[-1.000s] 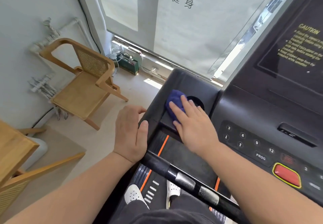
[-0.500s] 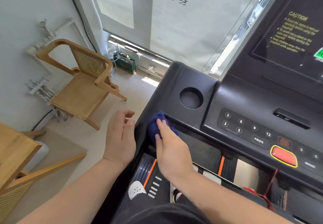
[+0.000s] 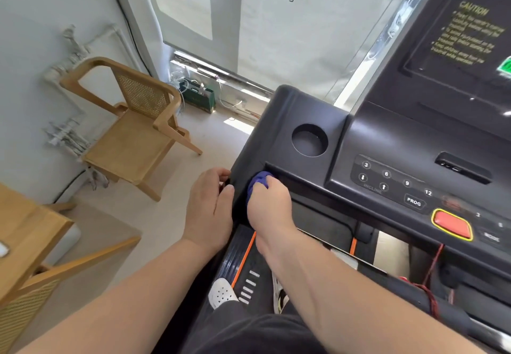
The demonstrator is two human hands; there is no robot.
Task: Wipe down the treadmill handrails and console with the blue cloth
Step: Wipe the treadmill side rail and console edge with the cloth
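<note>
Right hand grips the bunched blue cloth, now pulled back from the cup holder to the console's near-left edge. Left hand, loosely open, steadies the console's side. Keypad unwiped.

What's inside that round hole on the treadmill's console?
The round cup holder looks empty: only its dark inner wall and a paler floor show. Its near inner wall is hidden by the rim. The blue cloth is outside it, bunched under the right hand at the console's lower left edge.
</note>
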